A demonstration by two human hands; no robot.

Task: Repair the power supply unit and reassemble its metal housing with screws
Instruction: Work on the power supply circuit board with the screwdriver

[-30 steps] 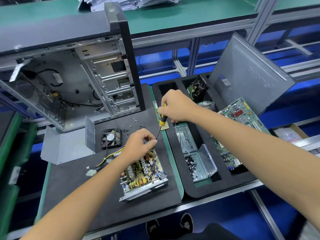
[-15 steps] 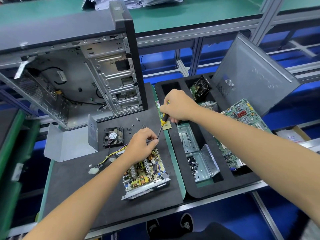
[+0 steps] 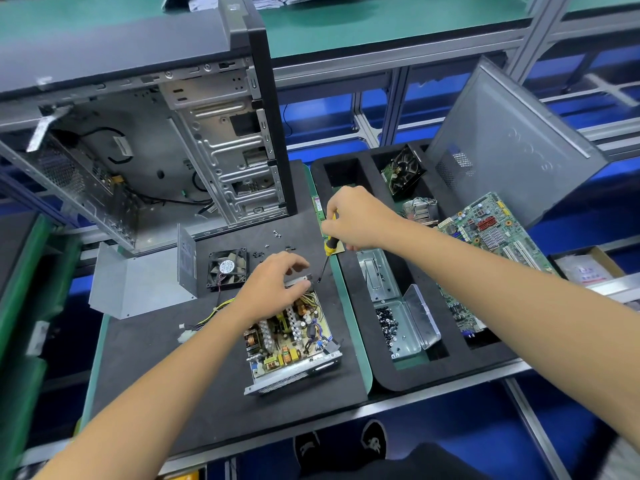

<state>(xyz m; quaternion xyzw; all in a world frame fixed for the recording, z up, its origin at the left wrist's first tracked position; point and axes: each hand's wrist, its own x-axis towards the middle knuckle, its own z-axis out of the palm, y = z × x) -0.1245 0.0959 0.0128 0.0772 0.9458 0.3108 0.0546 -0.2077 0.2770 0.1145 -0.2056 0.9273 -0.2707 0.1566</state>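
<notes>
Just then, the person's right hand [image 3: 360, 216] gripped a screwdriver [image 3: 327, 252] by its yellow-and-black handle, fingers curled round it, the thin shaft slanting down so that its tip came to the far right corner of the open power supply unit [image 3: 294, 341]. That unit lay on the black mat [image 3: 221, 403] near the front edge of the bench, its circuit board bare to view with coils, capacitors and yellow wires showing; whatever print was on the board was too small to read. The left hand [image 3: 273, 285] hovered over the unit's far edge, fingers loosely spread and bent, their tips at the metal rim; I could not tell whether they pinched anything.

Left of the unit, the bent grey metal housing cover [image 3: 138, 285] stood on the mat, and beside it lay a small black cooling fan [image 3: 228, 269] with a round white label at its hub, its lettering too blurred to make out. A few loose screws [image 3: 277, 233] were scattered on the mat beyond the hands. An emptied computer case [image 3: 166, 161] stood open behind.

To the right, a black foam tray [image 3: 401, 375] held a clear lidded box of dark screws [image 3: 398, 327], a green motherboard [image 3: 491, 251] and another fan [image 3: 401, 171]. A grey side panel [image 3: 519, 147] leaned against the tray's far corner.
</notes>
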